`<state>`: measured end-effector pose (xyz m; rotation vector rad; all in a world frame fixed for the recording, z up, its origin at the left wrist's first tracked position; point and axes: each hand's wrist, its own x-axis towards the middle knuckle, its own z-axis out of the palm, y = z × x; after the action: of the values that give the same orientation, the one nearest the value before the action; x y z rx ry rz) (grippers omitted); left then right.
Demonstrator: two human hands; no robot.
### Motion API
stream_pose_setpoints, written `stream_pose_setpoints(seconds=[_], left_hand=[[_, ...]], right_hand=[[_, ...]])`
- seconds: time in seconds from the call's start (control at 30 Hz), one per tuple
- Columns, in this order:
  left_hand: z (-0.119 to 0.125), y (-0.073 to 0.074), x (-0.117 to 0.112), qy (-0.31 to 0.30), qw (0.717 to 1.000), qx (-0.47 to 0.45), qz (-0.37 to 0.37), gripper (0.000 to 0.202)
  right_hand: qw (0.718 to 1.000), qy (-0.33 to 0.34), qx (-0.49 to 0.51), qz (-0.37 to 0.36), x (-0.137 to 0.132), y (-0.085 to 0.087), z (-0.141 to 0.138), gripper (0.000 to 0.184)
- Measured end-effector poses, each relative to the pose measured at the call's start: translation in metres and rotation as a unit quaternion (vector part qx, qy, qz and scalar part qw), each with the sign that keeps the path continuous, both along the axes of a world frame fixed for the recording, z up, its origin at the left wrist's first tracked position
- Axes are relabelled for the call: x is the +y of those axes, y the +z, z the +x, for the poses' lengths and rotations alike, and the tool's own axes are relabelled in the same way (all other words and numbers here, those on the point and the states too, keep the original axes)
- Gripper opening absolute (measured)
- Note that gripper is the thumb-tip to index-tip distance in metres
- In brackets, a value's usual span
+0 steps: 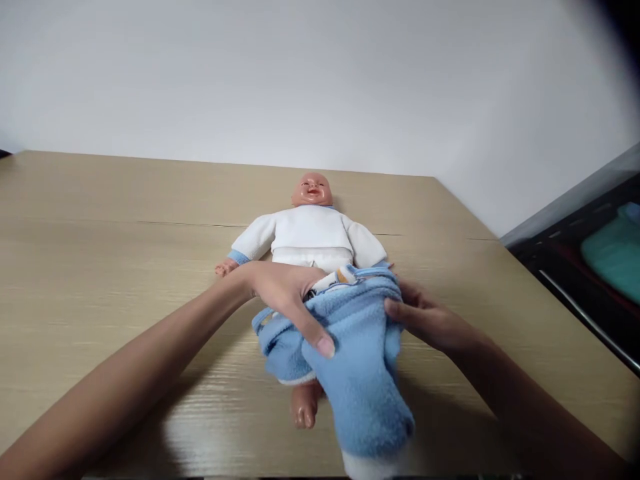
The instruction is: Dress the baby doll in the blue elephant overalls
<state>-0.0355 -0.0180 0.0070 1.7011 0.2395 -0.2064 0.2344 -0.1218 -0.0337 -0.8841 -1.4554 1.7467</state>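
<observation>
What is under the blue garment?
One bare doll foot sticks out below the blue garment; the other foot is not visible, and whatever else lies beneath is covered.

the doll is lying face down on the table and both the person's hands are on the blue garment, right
No, the head view shows the doll face up on the table; the left hand and right hand are on the blue garment.

Open room at both far corners of the desk [115, 200]; doll [313, 230] blocks the middle, left arm [145, 363] and right arm [525, 393] flanking!
</observation>
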Motion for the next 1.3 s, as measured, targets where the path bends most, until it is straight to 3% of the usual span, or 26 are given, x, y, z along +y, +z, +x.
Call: stream_pose_setpoints(seconds=[0.07, 0.13, 0.37, 0.47, 0.53, 0.63, 0.7, 0.87, 1.0, 1.1, 1.17, 1.3], left_hand=[[0.002, 0.001, -0.003, 0.009, 1.000, -0.007, 0.002, 0.050], [0.003, -0.001, -0.003, 0.011, 0.999, -0.042, 0.014, 0.046], [0.003, -0.006, 0.002, 0.029, 0.994, -0.098, 0.043, 0.037], [0.003, -0.007, -0.001, 0.036, 0.994, -0.099, 0.033, 0.037], [0.003, -0.008, -0.003, 0.049, 0.993, -0.103, 0.022, 0.038], [0.001, -0.012, -0.003, 0.070, 0.993, -0.090, -0.015, 0.048], [-0.001, -0.013, -0.002, 0.068, 0.994, -0.075, -0.042, 0.056], [-0.001, -0.013, 0.001, 0.037, 0.996, -0.074, -0.021, 0.049], [0.001, -0.015, -0.002, 0.040, 0.988, -0.150, -0.003, 0.037], [0.000, -0.015, -0.005, 0.038, 0.989, -0.145, 0.013, 0.037], [-0.002, -0.015, -0.007, 0.052, 0.991, -0.125, 0.025, 0.040], [-0.006, -0.018, -0.009, 0.077, 0.991, -0.110, -0.003, 0.040]], right_hand=[[0.999, -0.031, -0.007, -0.013, 0.002, -0.004, 0.000, 0.047], [0.999, -0.014, -0.028, -0.028, 0.003, -0.005, 0.000, 0.050], [0.987, 0.153, -0.008, -0.054, -0.003, -0.001, -0.004, 0.046], [0.980, 0.186, -0.008, -0.067, -0.006, -0.002, -0.006, 0.039], [0.989, 0.134, -0.002, -0.066, -0.007, -0.005, -0.008, 0.035], [0.996, -0.032, 0.040, -0.072, -0.006, -0.009, -0.010, 0.039], [0.989, -0.104, 0.067, -0.086, -0.005, -0.011, -0.013, 0.040], [0.992, -0.076, 0.060, -0.081, -0.005, -0.014, -0.015, 0.037], [0.997, 0.069, 0.007, -0.033, -0.005, -0.013, -0.009, 0.043], [0.986, 0.161, 0.021, -0.026, -0.004, -0.016, -0.005, 0.048], [0.989, 0.134, 0.040, -0.042, -0.004, -0.020, -0.004, 0.046], [0.988, -0.042, 0.101, -0.107, -0.006, -0.023, -0.014, 0.053]])
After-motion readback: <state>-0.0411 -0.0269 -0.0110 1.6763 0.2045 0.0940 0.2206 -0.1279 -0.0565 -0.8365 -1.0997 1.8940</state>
